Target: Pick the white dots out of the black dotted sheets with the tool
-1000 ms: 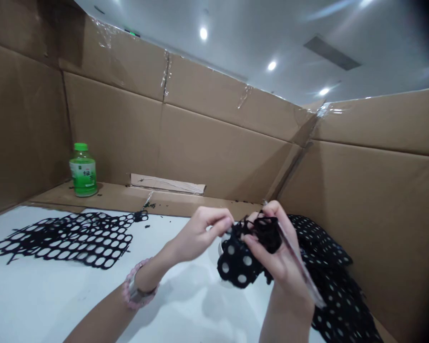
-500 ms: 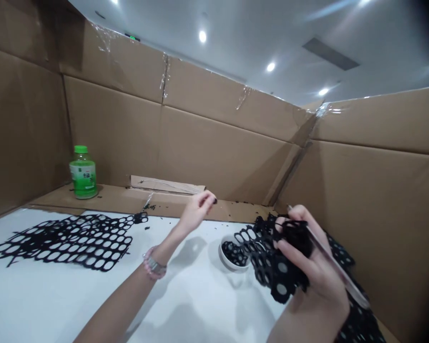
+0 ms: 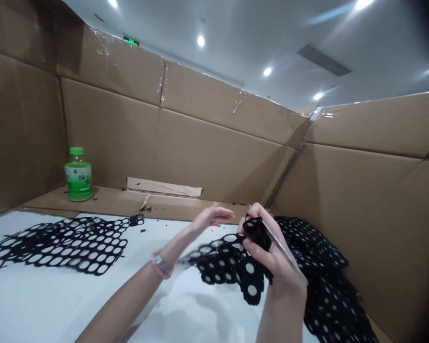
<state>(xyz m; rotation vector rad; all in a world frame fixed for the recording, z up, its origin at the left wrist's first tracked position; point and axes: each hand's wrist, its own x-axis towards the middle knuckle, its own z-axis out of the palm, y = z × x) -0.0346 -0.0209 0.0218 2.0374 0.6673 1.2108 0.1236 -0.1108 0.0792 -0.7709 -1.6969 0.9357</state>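
We see our two bare hands raised over a white tabletop [image 3: 39,295] walled in by brown cardboard [image 3: 207,147]. Our right hand [image 3: 268,252] is clamped around a bunched piece of black fabric with white dots [image 3: 232,264], thumb and fingers closed on the gathered top. A thin metal tool [image 3: 284,252], perhaps tweezers or a slim blade, lies along that same hand, slanting down to the right; we cannot tell exactly how it is held. The fabric hangs down and to the left from the grip, its long side stretched toward our left forearm. Our left hand [image 3: 210,218] floats just to the left of the right hand and slightly farther away, fingers loosely apart, holding nothing we can make out. It is close to the fabric's upper edge but not touching it.

More dotted cloth [image 3: 325,290] is heaped at the right, beneath our right wrist. Far to the left, a flat black mesh of punched-out rings [image 3: 60,238] lies on the tabletop. A green bottle [image 3: 78,174] stands upright in the back left corner.
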